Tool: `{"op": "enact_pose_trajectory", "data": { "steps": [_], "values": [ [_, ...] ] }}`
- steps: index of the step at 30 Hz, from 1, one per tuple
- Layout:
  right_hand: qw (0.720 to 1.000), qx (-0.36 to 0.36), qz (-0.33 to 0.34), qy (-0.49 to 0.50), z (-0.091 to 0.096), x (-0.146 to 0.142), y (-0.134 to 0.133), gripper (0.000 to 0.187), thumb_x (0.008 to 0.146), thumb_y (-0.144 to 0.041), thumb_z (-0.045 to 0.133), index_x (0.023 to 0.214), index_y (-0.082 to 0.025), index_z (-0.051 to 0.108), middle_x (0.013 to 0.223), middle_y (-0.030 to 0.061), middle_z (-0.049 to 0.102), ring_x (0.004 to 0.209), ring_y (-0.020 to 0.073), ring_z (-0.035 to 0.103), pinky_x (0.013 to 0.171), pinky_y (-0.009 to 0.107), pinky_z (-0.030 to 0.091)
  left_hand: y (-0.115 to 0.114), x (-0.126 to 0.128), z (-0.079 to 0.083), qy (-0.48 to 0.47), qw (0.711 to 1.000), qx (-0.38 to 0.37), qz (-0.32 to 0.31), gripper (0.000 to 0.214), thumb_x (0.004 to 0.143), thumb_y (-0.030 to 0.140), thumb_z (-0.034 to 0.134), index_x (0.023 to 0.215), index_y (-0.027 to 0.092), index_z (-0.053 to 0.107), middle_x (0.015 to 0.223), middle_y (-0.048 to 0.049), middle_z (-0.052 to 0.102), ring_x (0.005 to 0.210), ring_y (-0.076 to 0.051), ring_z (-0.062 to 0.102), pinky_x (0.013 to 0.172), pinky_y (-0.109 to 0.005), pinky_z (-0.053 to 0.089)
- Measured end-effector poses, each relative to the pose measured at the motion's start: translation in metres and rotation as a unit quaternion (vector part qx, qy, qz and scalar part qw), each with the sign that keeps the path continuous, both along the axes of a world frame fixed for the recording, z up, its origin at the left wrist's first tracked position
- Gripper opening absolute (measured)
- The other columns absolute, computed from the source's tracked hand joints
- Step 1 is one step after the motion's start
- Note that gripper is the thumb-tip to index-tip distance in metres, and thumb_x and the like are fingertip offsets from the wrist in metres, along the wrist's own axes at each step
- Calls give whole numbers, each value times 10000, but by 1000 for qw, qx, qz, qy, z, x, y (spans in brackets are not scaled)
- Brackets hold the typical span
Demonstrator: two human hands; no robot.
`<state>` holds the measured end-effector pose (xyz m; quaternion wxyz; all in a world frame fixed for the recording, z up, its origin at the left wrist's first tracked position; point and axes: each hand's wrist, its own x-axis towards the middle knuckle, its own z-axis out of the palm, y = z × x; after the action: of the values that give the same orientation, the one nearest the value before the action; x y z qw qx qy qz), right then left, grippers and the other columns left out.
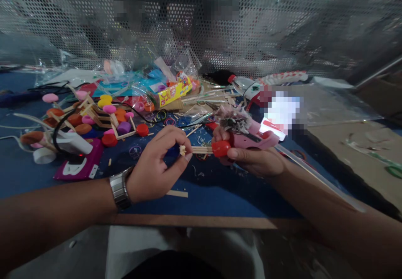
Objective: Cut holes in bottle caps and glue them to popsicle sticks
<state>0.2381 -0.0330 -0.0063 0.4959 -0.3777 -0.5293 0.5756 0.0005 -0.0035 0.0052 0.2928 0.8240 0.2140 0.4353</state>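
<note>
My left hand (157,166), with a metal watch (120,192) on the wrist, pinches one end of a small bundle of wooden sticks (197,149) between thumb and fingers. A red bottle cap (221,148) sits on the other end of the sticks. My right hand (251,159) is closed around a pink glue gun (253,138) and its thumb presses against the red cap. Both hands hover over a blue table top (204,187).
At the left lies a heap of stick frames with coloured bottle caps (103,120), plus a purple device with a white part (77,161). Plastic bags, a yellow packet (172,92) and a bottle (245,84) crowd the back. A perforated metal screen stands behind.
</note>
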Motion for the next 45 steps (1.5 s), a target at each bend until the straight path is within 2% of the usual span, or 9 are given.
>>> {"op": "enact_pose_trajectory", "data": {
  "steps": [34,45],
  "values": [
    [999,9,27,40,-1,0,0,308,716,-336,893,897,-268,653,941,1,501,670,133,506,492,261,406,1,-2,-1,6,1000,5,-9,137,906,41,593,904,177,576,933,-40,577,908,-162,559,853,-313,473],
    [1000,10,-2,-7,-3,1,0,385,696,-387,898,919,-269,607,918,5,541,689,149,516,480,264,427,1,-1,-1,3,1000,7,-10,138,905,42,593,903,178,575,932,-42,575,905,-164,563,852,-321,478]
  ]
}}
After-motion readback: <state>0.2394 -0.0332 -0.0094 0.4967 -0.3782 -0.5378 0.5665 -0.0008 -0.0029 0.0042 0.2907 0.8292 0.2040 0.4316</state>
